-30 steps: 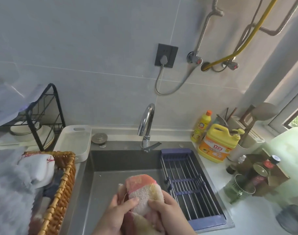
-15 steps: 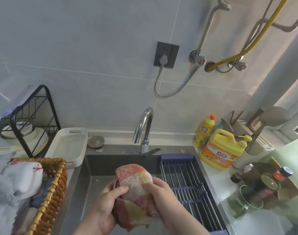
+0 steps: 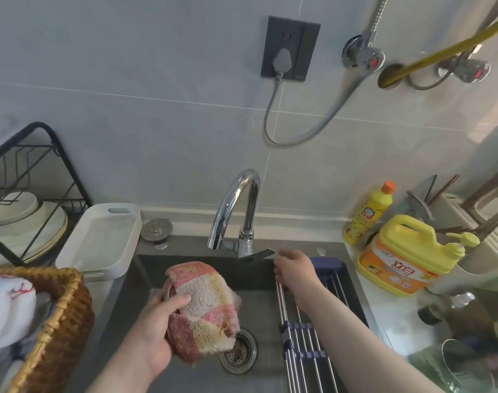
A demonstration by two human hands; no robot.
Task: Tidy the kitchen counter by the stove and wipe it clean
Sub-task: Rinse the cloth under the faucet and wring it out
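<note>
Pink-and-cream terry cloth (image 3: 205,307): bunched into a wad, checked in pink, cream and dark red. It is held in the air over the sink, just above and left of the drain strainer.
Left hand (image 3: 154,336): fingers and thumb are curled round the cloth's lower left side, with the thumb across its front, gripping it.
Right hand (image 3: 294,272): stretched over the back right of the sink, fingers loosely bent and holding nothing. Its fingertips are just beside the tip of the faucet lever; whether they touch it cannot be told.
Faucet (image 3: 236,205): chrome and arched, standing at the back rim of the sink.
Faucet lever (image 3: 260,254): points right, toward the right hand.
Sink (image 3: 145,282): dark grey steel, set into the table.
Drain strainer (image 3: 237,354): its upper edge is hidden behind the cloth.
Drying rack (image 3: 304,350): steel rods with blue ends, laid across the right part of the sink under the right forearm.
Table (image 3: 383,310): white, to the right of the sink.
Detergent jug (image 3: 403,262): yellow with a pump and an orange label, on the table near the sink's back right corner.
Yellow bottle (image 3: 366,219): orange cap, upright by the wall, just behind the jug.
White tray (image 3: 100,239): left of the sink.
Sink plug (image 3: 156,228): metal, between the tray and the faucet.
Dish rack (image 3: 72,170): black wire, far left, with plates inside.
Wicker basket (image 3: 63,316): lower left, holding a white cloth (image 3: 6,304).
Wall socket (image 3: 290,49): black, with 1 grey plug in it.
</note>
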